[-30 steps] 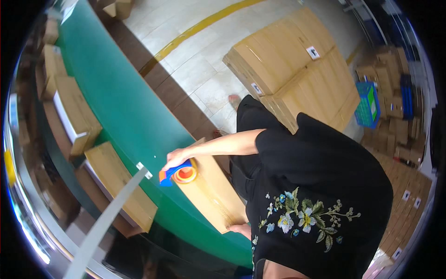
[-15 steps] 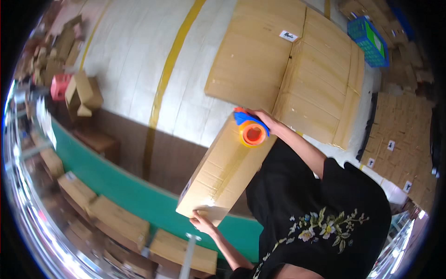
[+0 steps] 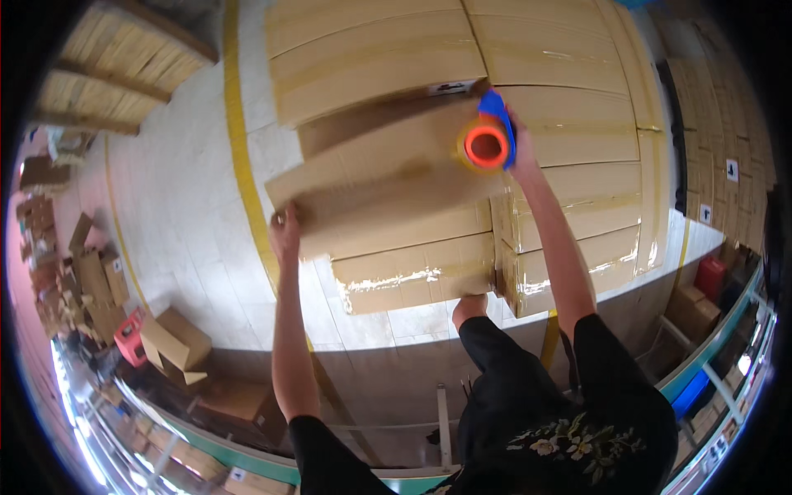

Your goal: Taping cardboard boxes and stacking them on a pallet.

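Note:
A long cardboard box lies over a layer of taped cartons, slightly slanted. My left hand is closed on its left end, fingers curled at the edge. At the box's right end, my right hand grips a blue and orange tape dispenser with a roll on it. The dispenser covers that corner, so whether those fingers also touch the box is hidden. Neighbouring cartons lie beyond the held box, and another carton lies on its near side.
More taped cartons stand in rows on the right. A wooden pallet is at the far left. An opened box and a red plastic stool stand lower left. A green-edged bench runs behind me.
The long box has moved from beside the green bench to over the carton stack, carried by both hands. The dispenser stays in my right hand. My view has turned toward the stack.

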A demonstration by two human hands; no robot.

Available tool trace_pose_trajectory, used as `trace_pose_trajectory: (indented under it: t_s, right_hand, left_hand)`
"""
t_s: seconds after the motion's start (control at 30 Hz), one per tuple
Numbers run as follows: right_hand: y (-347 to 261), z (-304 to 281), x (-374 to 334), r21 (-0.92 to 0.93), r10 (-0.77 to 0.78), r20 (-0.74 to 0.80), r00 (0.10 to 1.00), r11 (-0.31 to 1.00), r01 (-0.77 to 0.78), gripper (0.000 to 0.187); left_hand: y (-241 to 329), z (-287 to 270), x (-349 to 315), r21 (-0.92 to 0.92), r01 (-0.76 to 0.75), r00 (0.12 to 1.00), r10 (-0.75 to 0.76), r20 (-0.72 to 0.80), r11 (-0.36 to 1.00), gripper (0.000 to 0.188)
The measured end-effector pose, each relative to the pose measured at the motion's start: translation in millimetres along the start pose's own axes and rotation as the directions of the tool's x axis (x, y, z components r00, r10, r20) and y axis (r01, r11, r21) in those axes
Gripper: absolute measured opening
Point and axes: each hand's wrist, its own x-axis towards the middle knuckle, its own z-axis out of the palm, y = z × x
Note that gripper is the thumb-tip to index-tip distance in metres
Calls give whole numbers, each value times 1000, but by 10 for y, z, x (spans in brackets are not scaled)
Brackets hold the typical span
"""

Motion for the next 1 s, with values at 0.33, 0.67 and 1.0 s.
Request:
trace_pose_trajectory:
  t_s: [0.33, 0.67, 1.0]
  right_hand:
    - [317, -1058, -748, 50, 50, -144, 988, 998, -43, 45]
    - [1378, -927, -2652, -423, 742, -190, 643, 529, -736, 39]
    - [1533, -47, -3405, -965, 947, 121, 299, 183, -189, 43]
  left_hand:
    - [-236, 919, 147, -265, -146, 985, 116, -124, 953, 61]
    - [-1411, 689, -4501, 50, 610, 661, -543, 518, 791, 33]
    - [-900, -81, -7929, -384, 830, 226, -873, -432, 405, 34]
